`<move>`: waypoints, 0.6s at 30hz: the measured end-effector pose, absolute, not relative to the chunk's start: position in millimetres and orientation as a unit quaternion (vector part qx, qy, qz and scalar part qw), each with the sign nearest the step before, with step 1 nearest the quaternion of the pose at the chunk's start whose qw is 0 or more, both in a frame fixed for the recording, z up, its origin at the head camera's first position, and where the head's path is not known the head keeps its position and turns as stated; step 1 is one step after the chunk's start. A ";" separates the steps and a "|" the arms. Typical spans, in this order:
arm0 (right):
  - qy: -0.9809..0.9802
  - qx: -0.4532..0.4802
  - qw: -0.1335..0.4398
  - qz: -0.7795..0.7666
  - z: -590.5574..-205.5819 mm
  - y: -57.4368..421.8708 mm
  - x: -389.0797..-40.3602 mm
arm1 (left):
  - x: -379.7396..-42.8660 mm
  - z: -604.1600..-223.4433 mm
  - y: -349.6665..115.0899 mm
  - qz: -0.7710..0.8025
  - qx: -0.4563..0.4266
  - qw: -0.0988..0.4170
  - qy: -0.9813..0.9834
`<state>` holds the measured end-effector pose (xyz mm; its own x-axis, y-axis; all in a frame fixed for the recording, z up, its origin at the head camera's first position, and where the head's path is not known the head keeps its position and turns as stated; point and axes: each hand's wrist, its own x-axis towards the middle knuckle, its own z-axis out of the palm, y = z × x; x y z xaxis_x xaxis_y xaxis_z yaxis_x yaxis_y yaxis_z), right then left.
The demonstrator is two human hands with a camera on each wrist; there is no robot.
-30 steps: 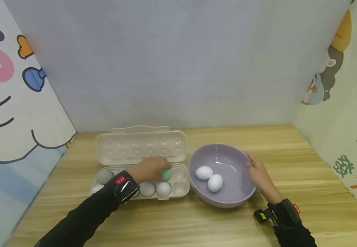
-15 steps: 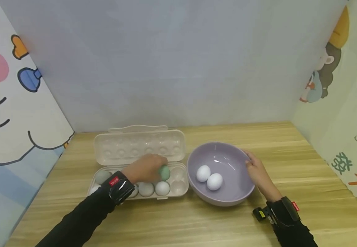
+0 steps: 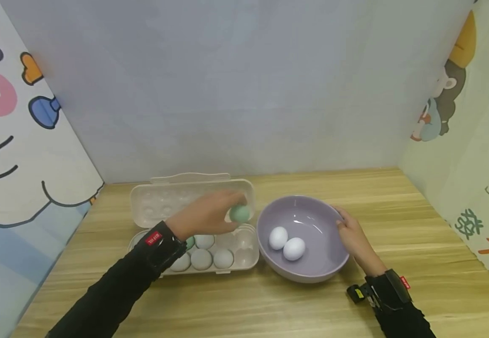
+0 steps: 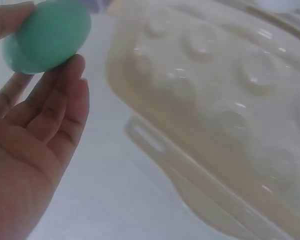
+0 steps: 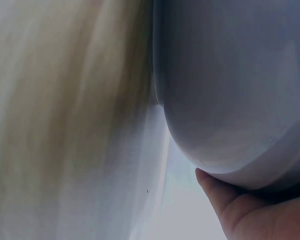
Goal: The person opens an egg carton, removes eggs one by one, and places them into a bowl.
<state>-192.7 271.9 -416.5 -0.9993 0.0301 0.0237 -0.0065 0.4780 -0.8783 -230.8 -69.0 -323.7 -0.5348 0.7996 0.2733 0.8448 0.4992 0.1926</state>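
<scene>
A green egg (image 3: 239, 214) is pinched between the thumb and fingers of my left hand (image 3: 206, 213), held above the egg carton (image 3: 250, 258). In the left wrist view the same green egg (image 4: 47, 35) sits at the fingertips, with the carton's lid (image 4: 190, 90) beside it. My right hand (image 3: 354, 239) grips the right rim of a purple bowl (image 3: 324, 249). Two white eggs (image 3: 294, 249) lie in that bowl, side by side on its left. From the right wrist, the hand (image 5: 265, 215) shows against the bowl's outer wall (image 5: 230, 100).
Several white eggs (image 3: 201, 259) and part of another green egg (image 3: 190, 242) sit in the carton, partly hidden by the left forearm. The carton's lid (image 3: 151, 199) lies folded back behind it. A grey wall (image 3: 244, 94) closes off the wooden table (image 3: 270, 310) at the back.
My left hand has lifted the green egg out of the carton, up and to the right. One white egg in the bowl has turned slightly. My right hand stays on the bowl.
</scene>
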 end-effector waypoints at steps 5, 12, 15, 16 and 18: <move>-0.854 -0.008 0.016 0.520 -417.7 273.7 -193.9 | -233.5 -313.9 -38.5 -0.142 -0.482 0.065 -0.862; -0.843 -0.015 0.002 0.538 -416.7 273.0 -193.2 | -244.7 -316.7 5.4 -0.174 -0.493 0.002 -0.852; -0.842 -0.014 0.004 0.539 -418.8 273.6 -194.2 | -251.6 -320.6 20.5 -0.165 -0.504 -0.004 -0.848; -0.842 -0.014 0.005 0.539 -419.6 274.1 -194.8 | -254.0 -322.2 25.0 -0.159 -0.507 -0.005 -0.847; -0.842 -0.014 0.005 0.539 -420.6 274.7 -195.8 | -258.8 -325.6 33.3 -0.144 -0.514 -0.006 -0.846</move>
<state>-195.8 274.7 -420.6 -0.9996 0.0288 -0.0064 0.0179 0.4189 -0.9079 -258.8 33.3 -325.6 -0.4720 0.8706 0.1388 0.8674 0.4303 0.2499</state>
